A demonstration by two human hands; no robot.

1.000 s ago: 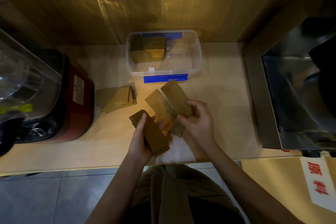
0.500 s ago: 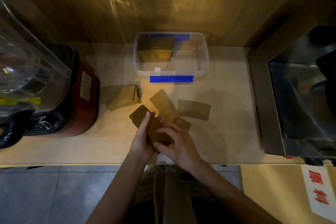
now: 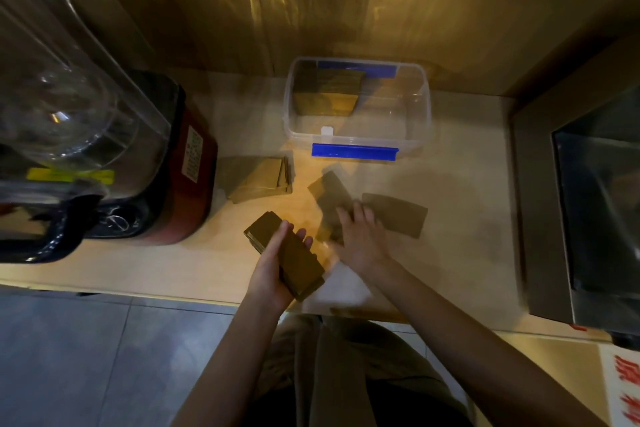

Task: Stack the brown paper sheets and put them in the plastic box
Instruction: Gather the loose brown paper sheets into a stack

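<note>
The left hand (image 3: 277, 263) is gripping a thick stack of brown sheets (image 3: 285, 255), fingers curled around its long edges, held just above the counter (image 3: 460, 163) near the front edge. The right hand (image 3: 358, 236) is reaching flat over a loose sheet (image 3: 329, 191) lying on the counter; fingers are spread and mostly open, and it is blurred, so whether it is already pinching that sheet cannot be told. Another loose sheet (image 3: 398, 215) is lying just beside the right hand. A fanned pile of sheets (image 3: 258, 178) is sitting near the red appliance (image 3: 194, 163). The plastic box (image 3: 424, 121) is standing open at the back of the counter with one stack (image 3: 327, 94) already inside against the far left corner.

Risks, judging from this: thin sheets lying flat are likely hard to lift, so the right hand may just be sliding one along or pushing it under its neighbour. Two overlapping sheets may come up together and land crooked. The held stack is being gripped one-handed and tilted, so adding a sheet carelessly could be shearing the top layers off. It is also hanging close to the counter's front edge, so a slip probably sends sheets to the floor (image 3: 86, 357). Dim light is making edges hard to line up.
</note>
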